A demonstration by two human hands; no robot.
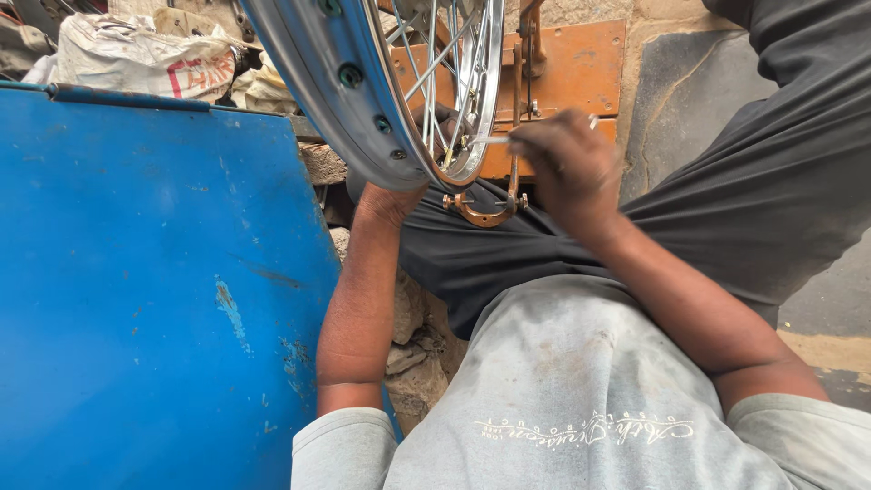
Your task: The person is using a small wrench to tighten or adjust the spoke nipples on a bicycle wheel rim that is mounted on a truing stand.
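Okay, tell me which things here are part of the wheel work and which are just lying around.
In use:
wheel rim
spokes
thin tool in right hand
left hand, mostly hidden behind the rim
rusty stand

Lying about:
blue panel
white sack
stones

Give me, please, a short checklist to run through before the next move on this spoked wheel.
1. Right hand grips the thin metal tool: ok.
2. Tool tip reaches the spokes at the rim: ok.
3. Left hand steadies the wheel: cannot tell, hidden behind the rim.
4. Wheel sits in the rusty stand: ok.
5. Tool seated on a spoke end: cannot tell.
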